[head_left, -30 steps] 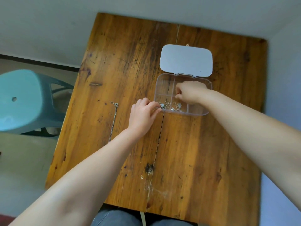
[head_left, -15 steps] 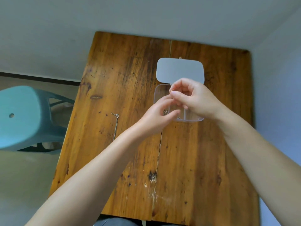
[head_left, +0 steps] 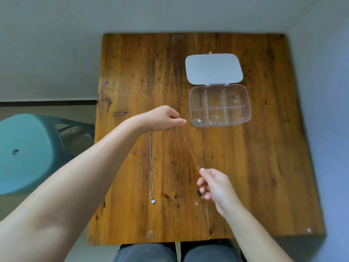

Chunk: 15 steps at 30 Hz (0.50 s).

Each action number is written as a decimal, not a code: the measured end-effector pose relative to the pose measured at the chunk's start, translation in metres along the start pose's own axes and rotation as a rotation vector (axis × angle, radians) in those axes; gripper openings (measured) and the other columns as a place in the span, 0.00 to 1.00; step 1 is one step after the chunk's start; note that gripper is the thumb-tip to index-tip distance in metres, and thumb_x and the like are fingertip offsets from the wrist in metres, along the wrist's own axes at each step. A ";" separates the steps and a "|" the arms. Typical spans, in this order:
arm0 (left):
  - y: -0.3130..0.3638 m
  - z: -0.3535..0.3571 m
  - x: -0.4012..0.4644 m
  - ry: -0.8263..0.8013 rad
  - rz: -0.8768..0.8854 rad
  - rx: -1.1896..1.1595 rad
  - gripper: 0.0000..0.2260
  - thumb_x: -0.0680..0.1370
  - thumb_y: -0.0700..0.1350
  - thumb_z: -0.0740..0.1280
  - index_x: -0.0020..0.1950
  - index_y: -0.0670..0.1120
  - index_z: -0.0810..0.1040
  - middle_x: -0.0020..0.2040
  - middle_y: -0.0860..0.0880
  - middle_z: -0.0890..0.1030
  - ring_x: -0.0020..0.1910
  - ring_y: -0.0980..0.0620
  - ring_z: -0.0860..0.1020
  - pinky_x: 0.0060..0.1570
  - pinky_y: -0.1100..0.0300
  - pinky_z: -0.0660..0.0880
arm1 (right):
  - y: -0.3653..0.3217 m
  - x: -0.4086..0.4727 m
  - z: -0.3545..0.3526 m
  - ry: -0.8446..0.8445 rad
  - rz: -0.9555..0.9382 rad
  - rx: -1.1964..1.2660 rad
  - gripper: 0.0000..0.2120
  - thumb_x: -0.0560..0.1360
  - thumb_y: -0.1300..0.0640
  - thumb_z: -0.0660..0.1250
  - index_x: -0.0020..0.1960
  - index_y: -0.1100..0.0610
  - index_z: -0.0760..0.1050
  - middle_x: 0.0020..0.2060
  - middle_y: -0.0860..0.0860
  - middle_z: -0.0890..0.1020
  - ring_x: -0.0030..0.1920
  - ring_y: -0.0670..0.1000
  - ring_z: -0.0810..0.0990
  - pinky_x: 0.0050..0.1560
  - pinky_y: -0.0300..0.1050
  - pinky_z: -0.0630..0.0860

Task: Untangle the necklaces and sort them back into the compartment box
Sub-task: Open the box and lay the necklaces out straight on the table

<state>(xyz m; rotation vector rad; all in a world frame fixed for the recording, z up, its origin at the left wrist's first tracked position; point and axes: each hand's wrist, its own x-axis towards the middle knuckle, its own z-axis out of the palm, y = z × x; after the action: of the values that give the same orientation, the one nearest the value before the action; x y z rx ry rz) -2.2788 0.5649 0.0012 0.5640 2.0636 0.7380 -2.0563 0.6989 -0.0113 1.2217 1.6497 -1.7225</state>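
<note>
We hold a thin gold chain [head_left: 191, 152] stretched between our pinching left hand [head_left: 164, 118] and right hand [head_left: 214, 184], near the compartment box [head_left: 220, 105]; next we likely coil it into an empty compartment.

Worn wood table [head_left: 245, 167] w/ dark stains, grey walls [head_left: 56, 44], teal plastic stool [head_left: 28, 152] at left.

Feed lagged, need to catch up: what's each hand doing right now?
Left hand: pinching one end of a thin gold chain.
Right hand: pinching the chain's other end, stretched above the table.
</note>
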 end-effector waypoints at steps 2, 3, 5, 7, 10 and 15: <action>-0.006 0.008 0.008 -0.038 0.094 0.302 0.17 0.76 0.55 0.65 0.32 0.47 0.71 0.28 0.54 0.71 0.29 0.54 0.70 0.28 0.62 0.65 | 0.023 -0.010 0.028 0.016 0.091 0.037 0.09 0.78 0.53 0.63 0.46 0.58 0.78 0.31 0.51 0.79 0.27 0.45 0.75 0.23 0.36 0.69; -0.010 0.014 0.011 -0.033 0.160 0.440 0.16 0.76 0.54 0.66 0.33 0.46 0.70 0.30 0.53 0.71 0.32 0.52 0.70 0.30 0.60 0.64 | 0.033 -0.014 0.041 0.031 0.132 0.056 0.09 0.78 0.53 0.64 0.47 0.57 0.78 0.32 0.51 0.80 0.27 0.45 0.75 0.23 0.36 0.69; -0.019 0.025 0.015 -0.003 0.298 0.640 0.15 0.76 0.53 0.66 0.35 0.47 0.69 0.34 0.52 0.72 0.37 0.50 0.70 0.39 0.58 0.64 | 0.049 -0.018 0.064 0.066 0.184 0.072 0.08 0.79 0.53 0.63 0.47 0.57 0.78 0.33 0.52 0.80 0.27 0.45 0.75 0.23 0.35 0.69; -0.027 0.036 0.018 -0.007 0.398 0.768 0.13 0.77 0.54 0.64 0.37 0.47 0.70 0.39 0.51 0.73 0.43 0.50 0.70 0.45 0.55 0.64 | 0.062 -0.018 0.079 0.090 0.195 0.052 0.09 0.79 0.53 0.63 0.46 0.57 0.78 0.32 0.51 0.81 0.26 0.45 0.76 0.24 0.35 0.70; -0.039 0.049 0.020 -0.007 0.442 0.897 0.13 0.77 0.56 0.62 0.43 0.47 0.74 0.45 0.49 0.74 0.51 0.47 0.71 0.49 0.53 0.64 | 0.073 -0.018 0.090 0.114 0.154 -0.047 0.11 0.79 0.51 0.62 0.43 0.55 0.78 0.30 0.50 0.83 0.24 0.44 0.77 0.26 0.36 0.70; -0.056 0.060 0.016 0.078 0.440 0.932 0.14 0.78 0.54 0.62 0.51 0.45 0.76 0.53 0.46 0.74 0.55 0.45 0.70 0.52 0.51 0.65 | 0.075 -0.015 0.086 0.109 0.087 -0.388 0.15 0.79 0.46 0.60 0.39 0.52 0.77 0.29 0.47 0.83 0.24 0.42 0.78 0.31 0.35 0.73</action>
<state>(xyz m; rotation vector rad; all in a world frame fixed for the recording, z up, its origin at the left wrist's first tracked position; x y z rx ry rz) -2.2439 0.5522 -0.0738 1.5523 2.3142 -0.0368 -2.0113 0.5993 -0.0496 1.1925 1.8553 -1.2269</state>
